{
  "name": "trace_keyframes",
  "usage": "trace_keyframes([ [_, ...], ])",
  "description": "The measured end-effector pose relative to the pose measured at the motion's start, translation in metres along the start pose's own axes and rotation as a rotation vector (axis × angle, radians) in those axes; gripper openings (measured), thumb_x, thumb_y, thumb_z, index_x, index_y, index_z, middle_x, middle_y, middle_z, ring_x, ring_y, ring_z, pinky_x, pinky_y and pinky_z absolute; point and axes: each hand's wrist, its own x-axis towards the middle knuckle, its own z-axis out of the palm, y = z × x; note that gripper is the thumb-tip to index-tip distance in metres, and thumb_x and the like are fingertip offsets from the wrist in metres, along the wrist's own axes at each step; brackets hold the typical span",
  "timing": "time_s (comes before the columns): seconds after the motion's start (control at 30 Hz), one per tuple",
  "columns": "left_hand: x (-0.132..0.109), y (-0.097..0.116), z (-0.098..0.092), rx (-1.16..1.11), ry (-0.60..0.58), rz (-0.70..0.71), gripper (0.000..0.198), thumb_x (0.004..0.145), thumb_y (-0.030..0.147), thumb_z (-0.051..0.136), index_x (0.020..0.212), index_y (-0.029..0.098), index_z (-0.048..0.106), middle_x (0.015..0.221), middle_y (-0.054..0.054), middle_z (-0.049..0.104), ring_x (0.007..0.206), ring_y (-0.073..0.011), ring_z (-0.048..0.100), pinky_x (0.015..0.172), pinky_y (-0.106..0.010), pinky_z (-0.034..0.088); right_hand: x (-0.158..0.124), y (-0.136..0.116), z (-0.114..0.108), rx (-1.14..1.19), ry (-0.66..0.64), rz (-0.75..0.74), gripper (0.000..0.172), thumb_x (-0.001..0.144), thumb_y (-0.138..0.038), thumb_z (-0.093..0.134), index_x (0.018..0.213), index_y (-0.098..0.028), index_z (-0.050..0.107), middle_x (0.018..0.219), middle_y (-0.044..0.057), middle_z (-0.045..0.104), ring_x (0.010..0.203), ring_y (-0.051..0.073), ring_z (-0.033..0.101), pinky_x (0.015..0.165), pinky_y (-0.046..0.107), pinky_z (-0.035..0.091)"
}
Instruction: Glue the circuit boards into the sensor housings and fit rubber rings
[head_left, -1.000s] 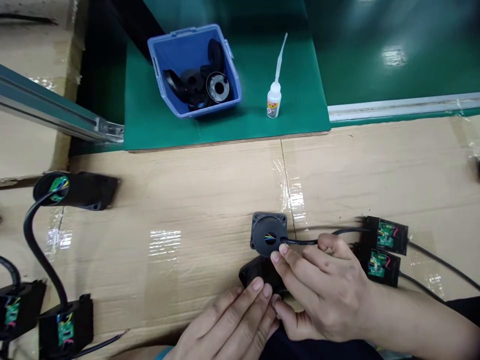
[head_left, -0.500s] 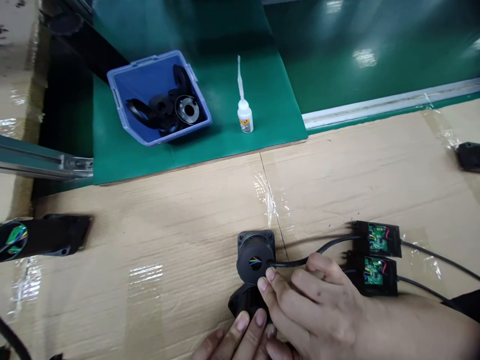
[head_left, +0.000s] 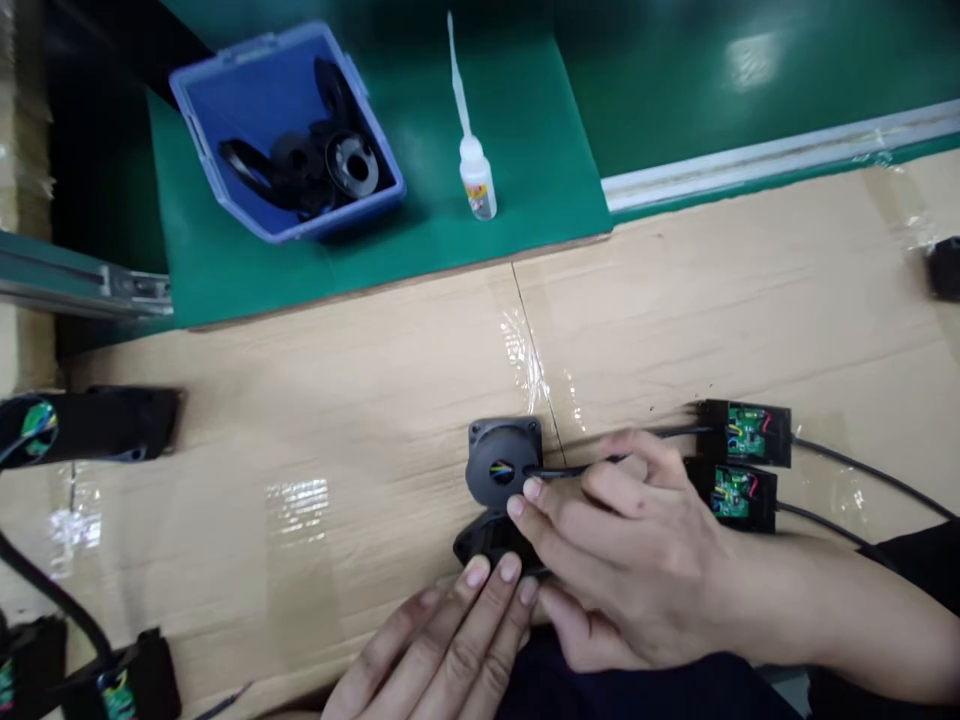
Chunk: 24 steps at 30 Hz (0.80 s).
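Observation:
A black housing stands on the cardboard; its square flange with corner holes (head_left: 474, 428) shows behind the round end (head_left: 486, 488). Coloured wires (head_left: 501, 471) are visible in the central hole, and a black cable (head_left: 553, 472) enters at the right side. A dark curved lower part (head_left: 480, 537) sits in front of the round end. My left hand (head_left: 442, 640) lays its fingertips against this part from the near side. My right hand (head_left: 637, 550) is closed on the housing's right side, two fingertips at the round rim beside the cable. Its thumb tip is partly hidden.
Two black boxes with green circuit boards (head_left: 746, 433) lie right, trailing cables. A blue bin (head_left: 247, 95) of black rings and a white glue bottle (head_left: 478, 185) are on the green mat. Left are a black tube assembly (head_left: 112, 425) and more board boxes (head_left: 154, 675).
The view has shifted, so the housing and bin appear higher, and boxes at lower left have come into view. Both hands keep their places on the housing.

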Motion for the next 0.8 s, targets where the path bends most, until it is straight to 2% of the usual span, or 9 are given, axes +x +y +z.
trace_keyframes([
  [0.13,0.003,0.005,-0.009,-0.111,-0.063,-0.051,0.04,0.104,0.009,0.035,0.12,0.012,0.071,0.129,-0.005,0.072,0.141,-0.0184,0.051,0.125,-0.033,0.029,0.001,0.004,-0.01,0.04,-0.11,0.01,0.044,0.088,-0.026,0.05,0.128,-0.013,0.062,0.11,0.001,0.074,0.087,0.018,0.054,0.113,0.048,0.029],
  [0.3,0.004,0.01,-0.014,-0.108,-0.096,-0.057,0.034,0.104,0.012,0.041,0.124,0.006,0.069,0.126,-0.011,0.073,0.132,-0.0216,0.059,0.122,-0.036,0.032,0.001,0.002,-0.01,0.058,-0.075,-0.001,0.034,0.085,-0.021,0.049,0.117,-0.015,0.06,0.098,-0.001,0.071,0.081,0.017,0.05,0.113,0.048,0.027],
  [0.47,0.004,0.012,-0.014,-0.105,-0.076,-0.055,0.03,0.103,0.013,0.048,0.12,0.005,0.071,0.122,-0.013,0.074,0.125,-0.0238,0.064,0.12,-0.041,0.034,0.001,0.003,-0.008,0.044,-0.071,-0.002,0.031,0.085,-0.02,0.05,0.113,-0.017,0.061,0.098,-0.001,0.071,0.085,0.019,0.052,0.114,0.048,0.027],
  [0.63,0.008,0.013,-0.017,-0.04,-0.093,-0.04,0.026,0.1,0.013,0.054,0.119,0.006,0.072,0.119,-0.012,0.076,0.119,-0.0235,0.067,0.121,-0.041,0.032,-0.001,0.002,-0.006,0.021,-0.075,-0.015,0.029,0.086,-0.023,0.049,0.112,-0.017,0.061,0.098,0.001,0.071,0.086,0.02,0.052,0.113,0.049,0.027],
  [0.8,0.013,0.013,-0.018,-0.019,-0.145,-0.049,0.028,0.102,0.016,0.049,0.112,0.013,0.074,0.113,-0.008,0.077,0.114,-0.0209,0.069,0.123,-0.041,0.03,-0.01,-0.009,-0.001,-0.126,-0.05,-0.07,0.032,0.092,-0.027,0.047,0.116,-0.016,0.064,0.114,0.007,0.073,0.098,0.021,0.055,0.111,0.047,0.03],
])
